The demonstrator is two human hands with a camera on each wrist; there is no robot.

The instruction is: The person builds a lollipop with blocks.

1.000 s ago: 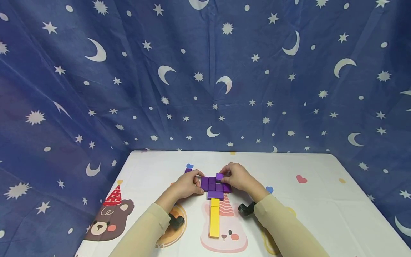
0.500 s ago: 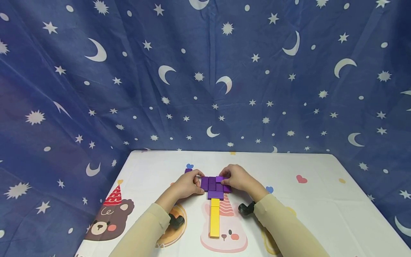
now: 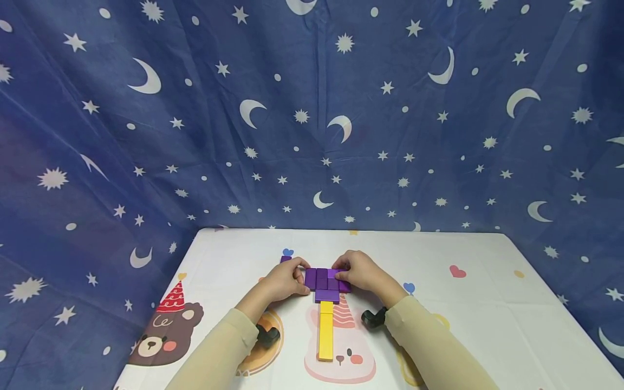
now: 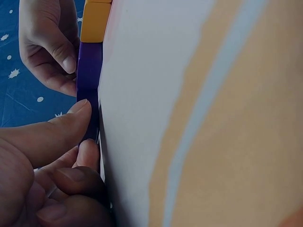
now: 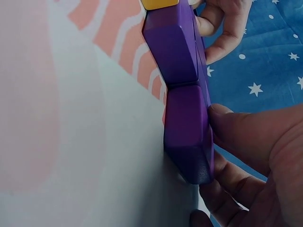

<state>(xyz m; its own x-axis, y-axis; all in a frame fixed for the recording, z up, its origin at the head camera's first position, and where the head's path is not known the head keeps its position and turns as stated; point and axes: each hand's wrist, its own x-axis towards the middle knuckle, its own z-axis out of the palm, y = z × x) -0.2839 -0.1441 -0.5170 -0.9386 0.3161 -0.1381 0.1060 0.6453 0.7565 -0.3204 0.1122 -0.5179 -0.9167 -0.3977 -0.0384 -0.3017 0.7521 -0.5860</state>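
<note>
Several flat purple blocks (image 3: pixel 327 296) lie side by side as one patch on the table, seen in the head view. A strip of yellow blocks (image 3: pixel 325 336) runs from it toward the person. My left hand (image 3: pixel 283 280) holds the leftmost purple block (image 3: pixel 311 279), thumb at the near corner and forefinger at the far one. At the patch's right side, my right hand (image 3: pixel 359 271) pinches a small lighter purple block (image 3: pixel 333 273), which sits level among the others. The right wrist view shows the thumb (image 5: pixel 236 127) against the purple blocks; fingers partly hide the right end.
Behind the left hand lies another purple block (image 3: pixel 286 259), partly hidden. The white table cover (image 3: pixel 468 325) carries printed animals and hearts. A blue curtain (image 3: pixel 312 135) with moons and stars hangs behind the table. Black wrist devices (image 3: pixel 374 318) sit beside both sleeves.
My right hand has lowered the small lighter purple block into the gap in the patch, where it now lies level with the others. The left hand has stayed in place.
</note>
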